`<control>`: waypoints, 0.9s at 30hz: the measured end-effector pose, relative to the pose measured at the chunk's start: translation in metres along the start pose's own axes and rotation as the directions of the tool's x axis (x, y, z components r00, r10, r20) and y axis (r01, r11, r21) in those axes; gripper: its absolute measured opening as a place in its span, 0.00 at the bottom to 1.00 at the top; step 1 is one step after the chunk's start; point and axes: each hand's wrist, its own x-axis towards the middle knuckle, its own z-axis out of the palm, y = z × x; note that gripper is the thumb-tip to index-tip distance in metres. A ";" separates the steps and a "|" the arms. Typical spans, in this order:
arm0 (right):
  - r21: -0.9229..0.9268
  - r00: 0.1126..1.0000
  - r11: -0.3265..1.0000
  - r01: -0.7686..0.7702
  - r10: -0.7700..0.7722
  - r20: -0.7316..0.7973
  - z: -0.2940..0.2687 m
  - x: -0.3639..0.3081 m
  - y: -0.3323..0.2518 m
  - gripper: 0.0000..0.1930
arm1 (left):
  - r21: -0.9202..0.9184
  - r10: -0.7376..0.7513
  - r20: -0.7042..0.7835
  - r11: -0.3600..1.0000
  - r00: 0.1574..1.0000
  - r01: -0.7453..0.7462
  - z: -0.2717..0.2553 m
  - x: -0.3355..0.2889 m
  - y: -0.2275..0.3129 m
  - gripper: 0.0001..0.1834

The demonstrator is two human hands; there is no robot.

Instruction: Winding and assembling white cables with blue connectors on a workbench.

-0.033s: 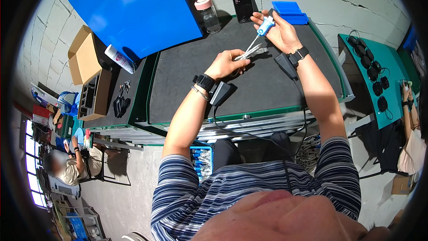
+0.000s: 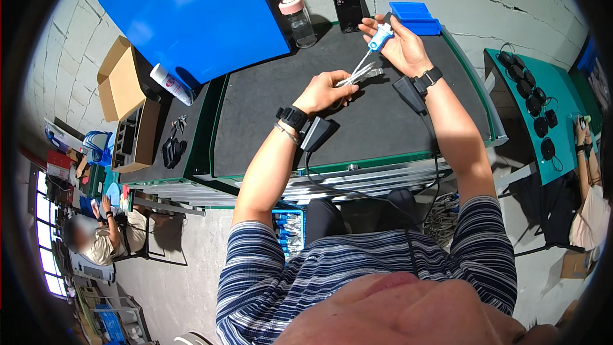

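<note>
A bundled light-grey cable [image 2: 359, 76] with a metal-ended plug [image 2: 377, 73] is pinched between the thumb and fingers of my left hand [image 2: 324, 92]. From the bundle the cable runs up to a blue-and-white connector housing [image 2: 381, 38]. That housing lies across the upturned palm and fingers of my right hand [image 2: 405, 48], whose thumb is stretched out beside it. Both hands are above the dark mat [image 2: 268, 115] of the workbench. Each wrist wears a black strap with a black box, and a dark cord hangs from each box.
Along the bench's back stand a pink-lidded jar [image 2: 299, 22], a phone [image 2: 348, 9] and a blue plastic box [image 2: 415, 19]. A big blue panel [image 2: 191, 13] leans at left, near a spray can [image 2: 171, 84] and an opened carton [image 2: 137, 128]. Other people work at both sides.
</note>
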 end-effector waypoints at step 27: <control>-0.117 0.993 0.992 0.048 -0.059 -0.100 0.012 -0.004 0.007 0.32 | 0.088 -0.033 -0.231 0.995 0.973 0.054 0.000 0.002 0.000 0.19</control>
